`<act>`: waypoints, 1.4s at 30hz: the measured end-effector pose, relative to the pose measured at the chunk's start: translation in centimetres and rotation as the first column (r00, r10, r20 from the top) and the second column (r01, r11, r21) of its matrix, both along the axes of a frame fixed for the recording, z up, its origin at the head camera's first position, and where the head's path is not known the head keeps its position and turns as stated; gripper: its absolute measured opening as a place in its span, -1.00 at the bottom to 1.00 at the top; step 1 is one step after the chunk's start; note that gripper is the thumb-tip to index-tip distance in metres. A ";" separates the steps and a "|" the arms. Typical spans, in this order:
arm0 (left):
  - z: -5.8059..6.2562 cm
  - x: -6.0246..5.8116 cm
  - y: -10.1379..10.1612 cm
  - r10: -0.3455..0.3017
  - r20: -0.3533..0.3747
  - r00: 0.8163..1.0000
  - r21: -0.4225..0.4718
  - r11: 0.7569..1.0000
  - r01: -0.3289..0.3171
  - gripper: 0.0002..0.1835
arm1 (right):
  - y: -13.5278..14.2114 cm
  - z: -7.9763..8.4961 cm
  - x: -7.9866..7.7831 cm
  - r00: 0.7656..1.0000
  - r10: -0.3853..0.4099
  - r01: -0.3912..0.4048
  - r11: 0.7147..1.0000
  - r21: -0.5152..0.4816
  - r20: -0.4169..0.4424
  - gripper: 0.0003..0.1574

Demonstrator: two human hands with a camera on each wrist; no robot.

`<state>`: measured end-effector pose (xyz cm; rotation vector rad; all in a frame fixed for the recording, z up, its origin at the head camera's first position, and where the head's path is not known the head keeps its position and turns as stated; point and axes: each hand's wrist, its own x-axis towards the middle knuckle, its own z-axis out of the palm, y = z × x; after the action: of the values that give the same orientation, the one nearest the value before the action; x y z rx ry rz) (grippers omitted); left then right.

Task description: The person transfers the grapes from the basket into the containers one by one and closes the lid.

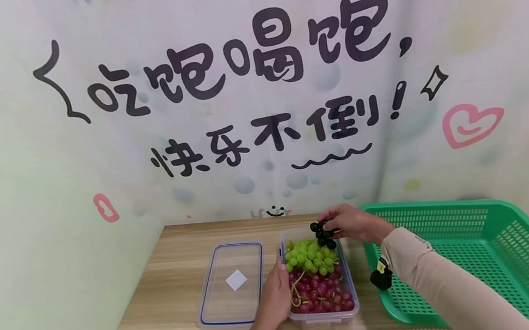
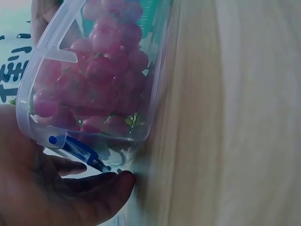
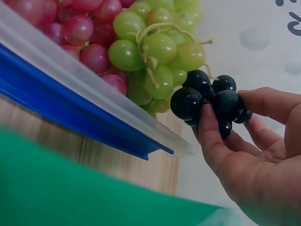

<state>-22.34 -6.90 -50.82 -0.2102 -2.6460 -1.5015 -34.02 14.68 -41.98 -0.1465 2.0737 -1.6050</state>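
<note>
A clear plastic container (image 1: pixel 324 320) holds red grapes (image 1: pixel 322 293) at its near end and green grapes (image 1: pixel 307 256) at the far end. My right hand (image 1: pixel 351 223) pinches a small bunch of black grapes (image 1: pixel 322 235) over the container's far right corner. In the right wrist view, thumb and fingertips press into the black grapes (image 3: pixel 228 104), close beside the green ones. My left hand (image 1: pixel 275 295) rests along the container's left side. In the left wrist view, its loosely bent fingers (image 2: pixel 101 195) lie beside the blue latch (image 2: pixel 80 150), not wrapped around the container.
A clear lid with a blue seal (image 1: pixel 214 281) and a white square label lies on the wooden table (image 1: pixel 153 310) to the left. At the right stands a large green plastic basket (image 1: pixel 503 212). A printed cloth wall (image 1: pixel 247 189) rises behind the table.
</note>
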 end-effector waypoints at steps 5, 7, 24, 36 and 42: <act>0.3 0.2 0.2 0.047 -0.029 0.999 -0.124 0.991 -0.050 -0.43 | -0.1 -0.2 0.0 1.000 -0.011 0.011 1.000 0.023 0.010 -0.68; 0.5 0.3 0.3 0.060 -0.047 0.997 -0.176 0.982 -0.067 -0.43 | -0.1 -0.2 0.0 1.000 -0.011 0.011 1.000 0.029 0.012 -0.68; 1.1 0.6 1.0 0.120 -0.157 0.980 -0.443 0.879 -0.178 -0.43 | 0.2 0.6 0.3 0.998 0.045 -0.038 0.990 0.138 -0.047 -0.63; 1.1 0.6 0.8 0.115 -0.142 0.983 -0.427 0.889 -0.166 -0.45 | 0.5 1.2 0.1 0.992 -0.022 0.054 0.965 0.257 -0.125 -0.69; 1.0 0.6 0.7 0.114 -0.144 0.983 -0.419 0.893 -0.165 -0.45 | 0.1 0.9 0.3 0.988 -0.019 0.063 0.955 0.291 -0.152 -0.72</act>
<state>-21.75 -6.15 -49.80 -0.1264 -2.7908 -0.8193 -33.71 14.77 -41.07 -0.1203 2.4182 -1.3212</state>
